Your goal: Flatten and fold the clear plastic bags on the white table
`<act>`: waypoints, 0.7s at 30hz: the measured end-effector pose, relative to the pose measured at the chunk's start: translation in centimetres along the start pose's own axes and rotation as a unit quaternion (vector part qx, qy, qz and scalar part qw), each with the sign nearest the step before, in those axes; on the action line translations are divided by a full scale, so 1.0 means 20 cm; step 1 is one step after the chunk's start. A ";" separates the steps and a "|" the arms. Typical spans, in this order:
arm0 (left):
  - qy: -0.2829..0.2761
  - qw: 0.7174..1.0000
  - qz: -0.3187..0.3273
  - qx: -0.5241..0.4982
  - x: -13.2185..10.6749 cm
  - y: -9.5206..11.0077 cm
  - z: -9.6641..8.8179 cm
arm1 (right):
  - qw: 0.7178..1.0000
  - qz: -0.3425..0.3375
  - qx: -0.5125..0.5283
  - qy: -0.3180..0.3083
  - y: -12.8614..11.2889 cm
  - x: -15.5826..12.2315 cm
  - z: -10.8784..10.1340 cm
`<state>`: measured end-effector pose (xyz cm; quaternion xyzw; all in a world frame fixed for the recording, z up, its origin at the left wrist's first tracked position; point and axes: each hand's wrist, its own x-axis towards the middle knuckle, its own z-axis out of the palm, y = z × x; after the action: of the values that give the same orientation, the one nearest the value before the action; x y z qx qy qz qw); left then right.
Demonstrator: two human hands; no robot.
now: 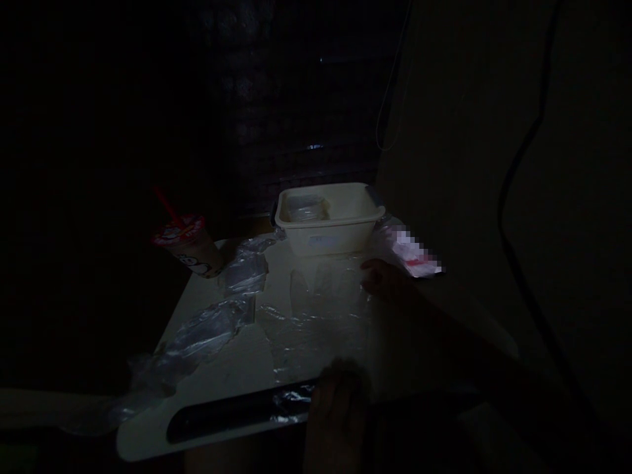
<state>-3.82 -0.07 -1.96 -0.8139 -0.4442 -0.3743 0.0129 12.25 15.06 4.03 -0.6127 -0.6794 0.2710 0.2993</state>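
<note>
The scene is very dark. A clear plastic bag [316,329] lies spread flat on a small pale table [222,368]. My right hand [385,282] reaches in from the right, with its fingers bent at the far right corner of the bag, seemingly pinching its edge. Close to the table's front edge, my left hand [336,408] has its fingers curled at the near end of the bag. A dim brownish shape shows at those fingertips, too dark to name. Beyond the bag stands a cream plastic bin [328,240] with clear-wrapped packets [307,208] inside.
A drink cup [195,253] with a red straw stands at the table's left edge. Crumpled clear plastic [197,336] runs along the left side. A pink-and-white package [412,253] lies right of the bin. A dark cable [513,171] hangs at right.
</note>
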 end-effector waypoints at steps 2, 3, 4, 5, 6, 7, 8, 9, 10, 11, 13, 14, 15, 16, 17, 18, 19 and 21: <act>-0.071 0.997 0.009 0.024 0.02 -0.02 -0.02 | 0.999 -0.033 0.011 0.002 -0.05 -0.01 0.03; -0.100 0.994 0.013 0.038 0.03 -0.02 -0.03 | 0.999 -0.048 0.020 0.000 -0.06 -0.02 0.05; -0.125 0.991 0.019 0.048 0.04 -0.03 -0.04 | 0.998 -0.062 0.031 -0.002 -0.08 -0.02 0.07; -0.143 0.988 0.024 0.055 0.06 -0.03 -0.05 | 0.996 -0.073 0.044 -0.007 -0.09 -0.02 0.10; -0.155 0.986 0.029 0.056 0.07 -0.03 -0.06 | 0.995 -0.080 0.062 -0.019 -0.10 -0.02 0.12; -0.163 0.985 0.031 0.053 0.09 -0.03 -0.07 | 0.992 -0.081 0.087 -0.039 -0.11 -0.02 0.14; -0.169 0.984 0.026 0.048 0.10 -0.03 -0.08 | 0.988 -0.073 0.117 -0.066 -0.11 -0.02 0.16; -0.175 0.984 0.016 0.040 0.12 -0.03 -0.09 | 0.982 -0.057 0.151 -0.095 -0.11 -0.01 0.18; -0.183 0.983 0.002 0.031 0.13 -0.03 -0.11 | 0.975 -0.035 0.184 -0.120 -0.11 -0.01 0.19; -0.189 0.982 -0.017 0.023 0.15 -0.04 -0.13 | 0.966 -0.010 0.215 -0.139 -0.10 -0.01 0.19; -0.195 0.980 -0.043 0.017 0.20 -0.07 -0.16 | 0.950 0.029 0.270 -0.152 -0.08 -0.01 0.19; -0.195 0.979 -0.048 0.021 0.23 -0.10 -0.17 | 0.945 0.035 0.292 -0.146 -0.06 -0.01 0.18; -0.207 0.977 -0.042 0.025 0.27 -0.13 -0.18 | 0.940 0.032 0.311 -0.136 -0.04 -0.01 0.18; -0.212 0.976 -0.030 0.030 0.30 -0.17 -0.18 | 0.936 0.024 0.328 -0.127 -0.02 -0.02 0.17; -0.218 0.975 -0.011 0.038 0.33 -0.20 -0.18 | 0.932 0.018 0.341 -0.121 0.00 -0.02 0.17; -0.228 0.972 0.007 0.051 0.36 -0.23 -0.18 | 0.929 0.015 0.349 -0.121 0.03 -0.02 0.17; -0.244 0.967 0.023 0.066 0.38 -0.26 -0.17 | 0.928 0.013 0.350 -0.122 0.05 -0.03 0.17; -0.277 0.955 0.045 0.096 0.42 -0.29 -0.15 | 0.938 0.001 0.325 -0.119 0.08 -0.05 0.17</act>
<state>-7.23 8.32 3.58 -0.8997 -0.4270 -0.0888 -0.0157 10.98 14.21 0.45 -0.4456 -0.5845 0.5485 0.3988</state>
